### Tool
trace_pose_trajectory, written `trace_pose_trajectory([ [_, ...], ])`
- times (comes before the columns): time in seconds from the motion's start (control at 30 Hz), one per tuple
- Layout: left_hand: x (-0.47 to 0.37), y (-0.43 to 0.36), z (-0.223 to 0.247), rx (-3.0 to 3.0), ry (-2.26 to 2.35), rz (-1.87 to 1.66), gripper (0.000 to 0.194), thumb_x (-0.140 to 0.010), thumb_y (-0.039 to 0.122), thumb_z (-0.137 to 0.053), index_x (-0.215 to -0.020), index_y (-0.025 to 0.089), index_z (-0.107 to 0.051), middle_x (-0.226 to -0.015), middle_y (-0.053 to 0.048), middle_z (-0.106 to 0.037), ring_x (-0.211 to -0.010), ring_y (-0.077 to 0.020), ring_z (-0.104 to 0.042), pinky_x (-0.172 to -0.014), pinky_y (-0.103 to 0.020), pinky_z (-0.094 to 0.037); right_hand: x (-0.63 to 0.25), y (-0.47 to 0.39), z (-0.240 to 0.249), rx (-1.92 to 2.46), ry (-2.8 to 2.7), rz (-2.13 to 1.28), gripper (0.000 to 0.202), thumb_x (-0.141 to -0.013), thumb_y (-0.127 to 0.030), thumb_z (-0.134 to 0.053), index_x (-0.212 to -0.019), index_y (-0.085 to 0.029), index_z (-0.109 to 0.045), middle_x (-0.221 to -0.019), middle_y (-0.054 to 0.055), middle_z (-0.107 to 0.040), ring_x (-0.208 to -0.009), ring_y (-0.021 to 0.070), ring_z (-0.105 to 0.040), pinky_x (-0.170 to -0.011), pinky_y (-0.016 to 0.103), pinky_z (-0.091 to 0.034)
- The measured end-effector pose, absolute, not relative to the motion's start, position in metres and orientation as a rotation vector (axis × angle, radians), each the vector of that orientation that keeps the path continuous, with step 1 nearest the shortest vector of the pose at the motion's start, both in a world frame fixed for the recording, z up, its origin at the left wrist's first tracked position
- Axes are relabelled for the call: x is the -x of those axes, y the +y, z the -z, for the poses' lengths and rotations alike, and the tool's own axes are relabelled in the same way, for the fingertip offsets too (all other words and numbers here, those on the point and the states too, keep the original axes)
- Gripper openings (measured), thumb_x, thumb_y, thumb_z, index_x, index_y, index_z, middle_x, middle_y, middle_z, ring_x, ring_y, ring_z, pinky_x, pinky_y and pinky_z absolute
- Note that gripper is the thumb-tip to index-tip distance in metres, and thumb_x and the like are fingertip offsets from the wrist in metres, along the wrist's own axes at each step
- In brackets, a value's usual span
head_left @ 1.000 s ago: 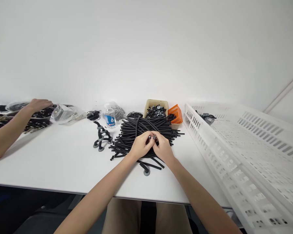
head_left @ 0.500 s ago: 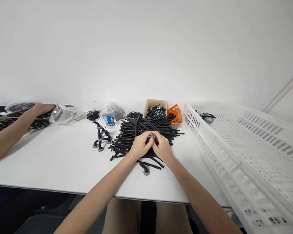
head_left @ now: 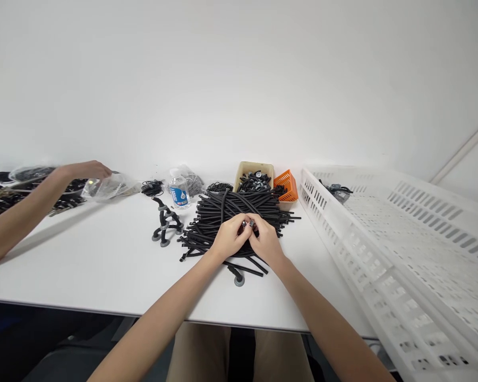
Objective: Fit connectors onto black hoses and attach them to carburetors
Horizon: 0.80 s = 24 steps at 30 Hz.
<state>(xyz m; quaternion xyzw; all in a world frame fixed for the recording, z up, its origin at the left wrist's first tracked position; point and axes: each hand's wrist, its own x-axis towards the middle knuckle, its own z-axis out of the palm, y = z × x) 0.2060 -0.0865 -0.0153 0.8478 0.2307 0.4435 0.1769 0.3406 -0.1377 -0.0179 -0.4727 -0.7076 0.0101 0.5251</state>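
My left hand (head_left: 231, 237) and my right hand (head_left: 265, 240) meet at the fingertips over the front of a heap of black tubes (head_left: 207, 220). Their fingers pinch a small dark part (head_left: 252, 225), mostly hidden between them, whose kind I cannot make out. Both hands are closed. On the table just below them lies a short black piece with a grey round grommet (head_left: 239, 280). Left of the heap stands a cluster of similar black pieces with grey rings (head_left: 164, 225).
Behind the heap are a beige bin (head_left: 239, 172) of black and grey parts and an orange basket (head_left: 290, 183). A water bottle (head_left: 179, 191) stands to their left. A large white crate (head_left: 354, 249) fills the right side. At left, a co-worker's arm (head_left: 35, 199) reaches over a plastic bag (head_left: 107, 188).
My hands have hardly moved and keep the same pinch. The co-worker's hand has shifted right, from the dark bundles to above the plastic bag.
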Motion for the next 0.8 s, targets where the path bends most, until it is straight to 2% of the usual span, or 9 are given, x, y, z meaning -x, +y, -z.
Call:
trace_pose_trajectory([
  [0.8,-0.2061,-0.0871,0.0145,-2.385,0.652,-1.238,0.012,-0.093,0.022,-0.044,-0.084,0.019,-0.053,-0.080,-0.002,-0.060,-0.073,-0.0148,-0.056,-0.072,-0.026,-0.044,-0.3410,-0.1375,0.0184,1.130,-1.695,-0.025,0.025,-0.090,-0.016,-0.045,-0.111,-0.018,-0.059,-0.105,0.009,-0.070,-0.097,0.0228,-0.066,-0.089,0.037,-0.052],
])
